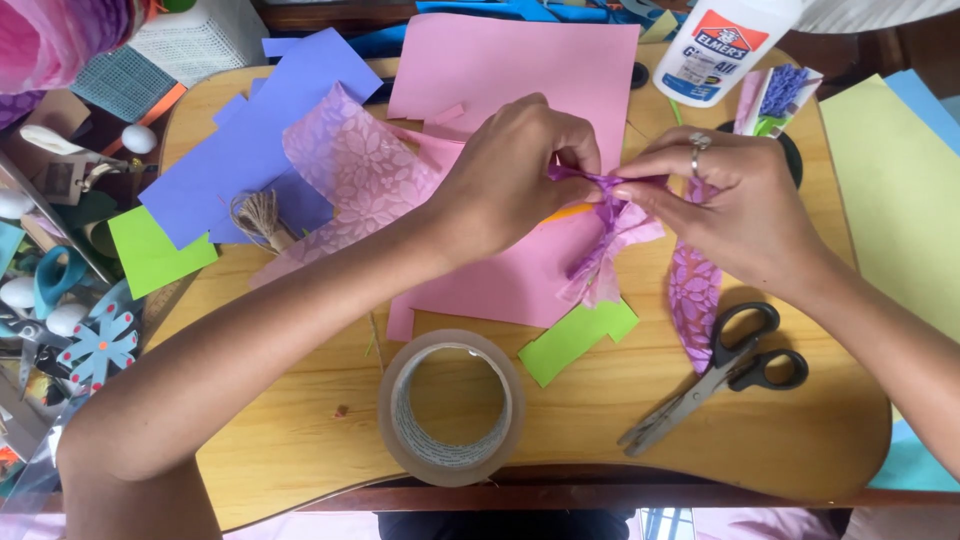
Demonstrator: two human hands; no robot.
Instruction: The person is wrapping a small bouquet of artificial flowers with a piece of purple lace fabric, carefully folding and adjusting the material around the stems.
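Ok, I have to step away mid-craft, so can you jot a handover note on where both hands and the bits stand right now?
Left hand: pinching one end of the purple tissue strip.
Right hand: pinching the other end; the strip is twisted between the two.
The strip's fringe hangs over the pink sheet on the wooden board.
Scissors lie to the right, tape roll at the front, glue bottle at the back, twine to the left.
Done: strip fringed, partly twisted.
Left: nothing glued or taped yet.

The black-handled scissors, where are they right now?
The black-handled scissors lie on the wooden table at lower right of the head view, below the right hand, right of the clear tape roll.
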